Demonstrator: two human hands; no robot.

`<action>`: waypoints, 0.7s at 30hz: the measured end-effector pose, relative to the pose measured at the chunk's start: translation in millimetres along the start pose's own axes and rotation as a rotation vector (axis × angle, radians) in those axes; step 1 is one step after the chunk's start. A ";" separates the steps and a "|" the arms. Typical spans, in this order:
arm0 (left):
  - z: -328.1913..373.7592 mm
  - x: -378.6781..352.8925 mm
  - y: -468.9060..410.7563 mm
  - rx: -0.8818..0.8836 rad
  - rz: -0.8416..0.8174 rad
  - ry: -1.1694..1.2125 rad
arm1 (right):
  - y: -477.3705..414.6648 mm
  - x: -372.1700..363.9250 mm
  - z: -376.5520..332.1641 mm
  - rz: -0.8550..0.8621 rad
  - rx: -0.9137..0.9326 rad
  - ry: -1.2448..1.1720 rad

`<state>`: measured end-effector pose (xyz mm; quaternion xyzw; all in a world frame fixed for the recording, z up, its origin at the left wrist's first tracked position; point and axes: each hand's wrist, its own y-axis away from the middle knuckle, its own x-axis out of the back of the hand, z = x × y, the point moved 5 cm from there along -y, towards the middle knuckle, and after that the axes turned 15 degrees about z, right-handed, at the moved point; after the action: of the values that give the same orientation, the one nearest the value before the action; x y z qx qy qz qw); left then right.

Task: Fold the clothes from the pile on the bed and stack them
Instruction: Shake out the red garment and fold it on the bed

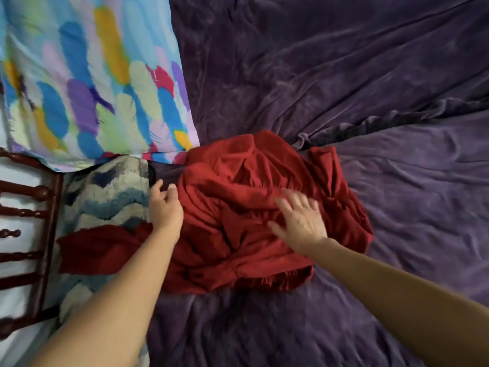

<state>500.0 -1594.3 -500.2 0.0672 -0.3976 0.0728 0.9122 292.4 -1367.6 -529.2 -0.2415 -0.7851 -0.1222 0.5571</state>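
The purple cover (370,75) is the biggest thing here, creased all over, and it spreads out beyond, right of and below the red garment (238,234), which lies on it in a crumpled, bunched heap in the middle of my view. Up and to the left of the garment is a feather-print pillow (92,75) in blues, yellows and purples, and its lower corner touches the garment's top left edge. Just left of the garment sits a blue and white cushion (105,197). One end of the garment trails left over that cushion, passing under my left forearm. Further left of the garment, past the cushion, is a dark wooden rail (45,234) with turned spindles. My right hand (299,221) rests on top of the garment, right of its middle, with the fingers straight and spread wide on the cloth; it is a little blurred. My left hand (165,205) is at the garment's left edge with the fingers bent, their tips by a dark patch between cushion and garment, and I cannot tell whether they pinch any cloth.
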 end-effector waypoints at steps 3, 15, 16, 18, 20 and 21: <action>-19.8 11.3 12.3 -0.110 -0.109 -0.146 | 38.7 -25.9 -55.1 -0.312 0.253 -0.085; -49.7 10.5 78.0 -0.641 -0.351 -0.552 | -80.3 48.9 71.5 0.121 -0.580 -0.038; -37.6 9.3 66.6 -0.520 -0.287 -0.429 | -81.3 57.8 71.7 0.168 -0.537 0.017; -15.5 11.4 40.2 -0.334 -0.145 -0.253 | -68.1 67.9 59.0 0.287 -0.364 0.038; -1.1 12.9 16.9 -0.254 -0.069 -0.214 | -39.2 57.7 34.2 0.296 -0.159 -0.096; 2.5 12.6 8.5 -0.224 -0.062 -0.213 | -20.1 43.9 20.5 0.193 -0.081 -0.147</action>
<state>505.2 -1585.4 -488.6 -0.0152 -0.4954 -0.0076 0.8685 253.8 -1364.6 -493.8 -0.3465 -0.7913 -0.0817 0.4971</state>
